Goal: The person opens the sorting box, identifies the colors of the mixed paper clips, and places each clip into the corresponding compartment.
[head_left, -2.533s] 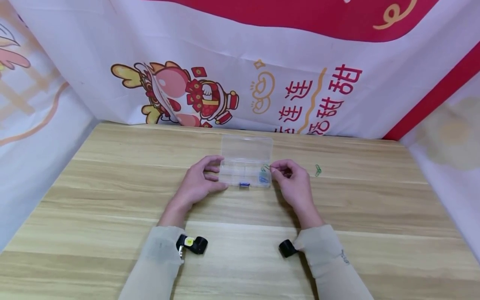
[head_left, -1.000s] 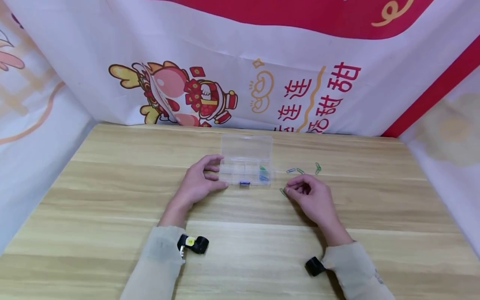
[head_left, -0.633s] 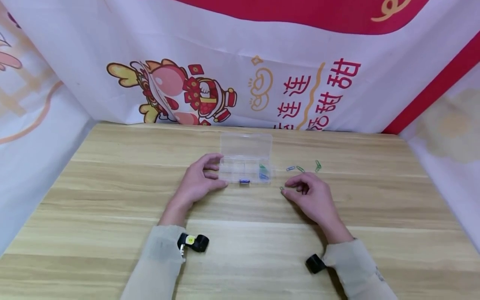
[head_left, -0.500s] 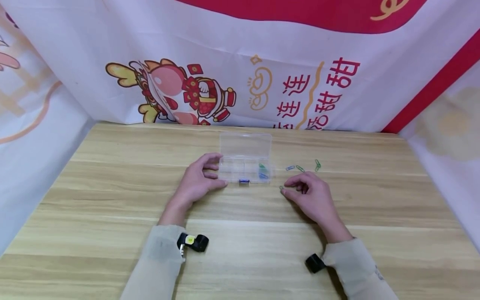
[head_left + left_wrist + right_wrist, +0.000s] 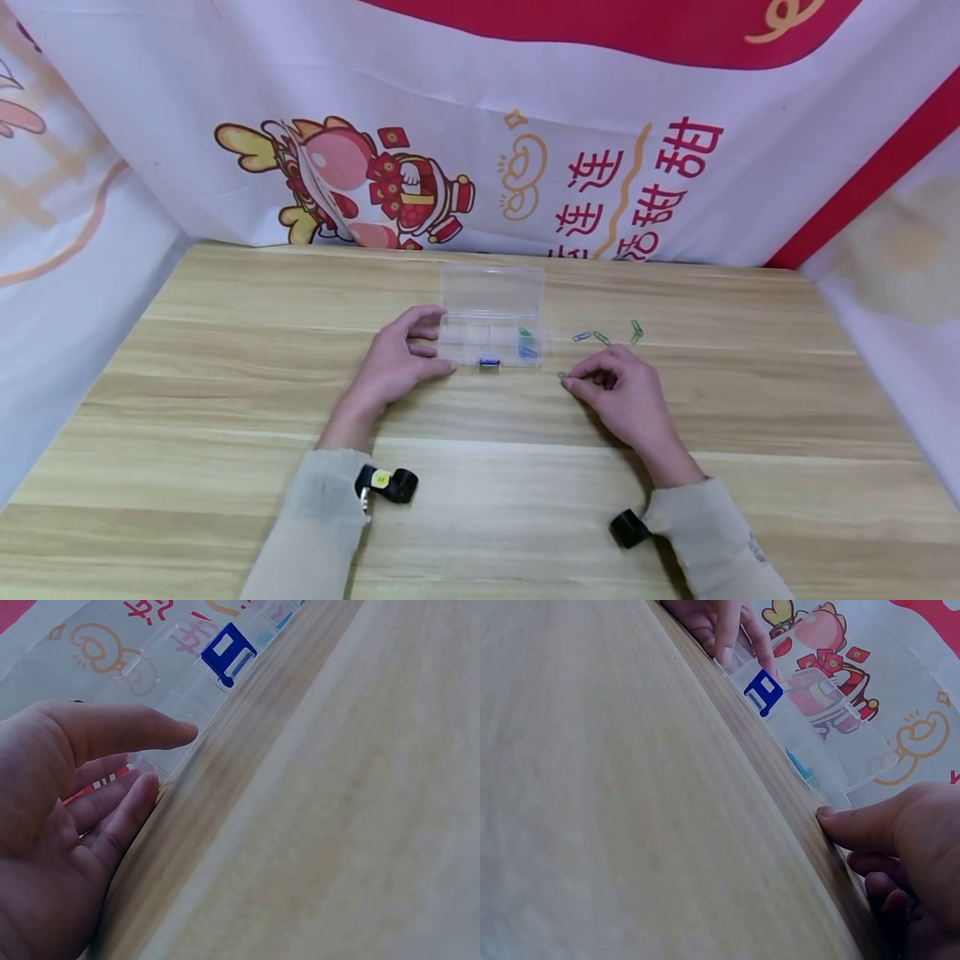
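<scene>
A clear plastic compartment box [image 5: 465, 337] stands on the table with its lid raised, a blue latch [image 5: 489, 362] at its front. My left hand [image 5: 401, 354] grips the box's left end, thumb at the front corner and fingers round the back. Green paper clips [image 5: 526, 334] and blue paper clips [image 5: 527, 352] lie in the right-hand compartments. Right of the box, my right hand [image 5: 618, 387] pinches a green paper clip [image 5: 562, 376] at the table top, only its tip showing past the thumb. In the right wrist view that clip is hidden behind the thumb [image 5: 862, 825].
Beyond my right hand lie a blue paper clip [image 5: 582, 337], a green paper clip [image 5: 602, 337] and more green clips [image 5: 636, 332] close together. A printed cloth [image 5: 480, 150] hangs along the table's back edge. A wrist camera [image 5: 628, 528] sits on the right sleeve.
The right hand has left the box's right side, where it held a green clip over a compartment, and moved right and nearer to another green clip, its fingertips closing on it. The left hand stays.
</scene>
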Action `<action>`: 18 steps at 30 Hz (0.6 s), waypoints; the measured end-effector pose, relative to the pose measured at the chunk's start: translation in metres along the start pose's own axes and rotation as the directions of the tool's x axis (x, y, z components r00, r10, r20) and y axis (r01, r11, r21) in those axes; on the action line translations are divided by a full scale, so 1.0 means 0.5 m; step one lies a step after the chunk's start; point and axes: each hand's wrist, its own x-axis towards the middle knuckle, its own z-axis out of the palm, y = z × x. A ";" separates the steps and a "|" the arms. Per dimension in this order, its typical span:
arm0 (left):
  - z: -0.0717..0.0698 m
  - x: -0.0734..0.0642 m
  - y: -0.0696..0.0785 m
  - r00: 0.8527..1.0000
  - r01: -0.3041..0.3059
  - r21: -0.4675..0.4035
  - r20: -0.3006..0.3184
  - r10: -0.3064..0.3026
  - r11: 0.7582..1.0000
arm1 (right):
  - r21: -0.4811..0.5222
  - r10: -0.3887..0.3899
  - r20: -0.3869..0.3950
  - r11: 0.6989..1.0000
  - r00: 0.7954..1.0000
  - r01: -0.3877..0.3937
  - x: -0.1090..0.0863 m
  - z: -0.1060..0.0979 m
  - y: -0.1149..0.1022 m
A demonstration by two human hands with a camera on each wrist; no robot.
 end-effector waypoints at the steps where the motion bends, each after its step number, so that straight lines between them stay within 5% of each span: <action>1: 0.000 0.000 0.000 1.000 0.000 0.002 -0.001 0.000 1.000 | 0.001 0.001 0.003 1.000 1.000 -0.001 0.000 0.000 0.000; 10: 0.001 0.002 -0.003 1.000 0.000 0.008 -0.001 0.000 1.000 | 0.044 -0.008 0.032 0.999 0.999 0.007 -0.002 0.003 -0.002; 18: 0.002 0.002 -0.004 1.000 -0.005 0.016 -0.003 0.005 1.000 | 0.137 0.132 0.005 0.982 0.991 -0.132 -0.001 0.001 -0.008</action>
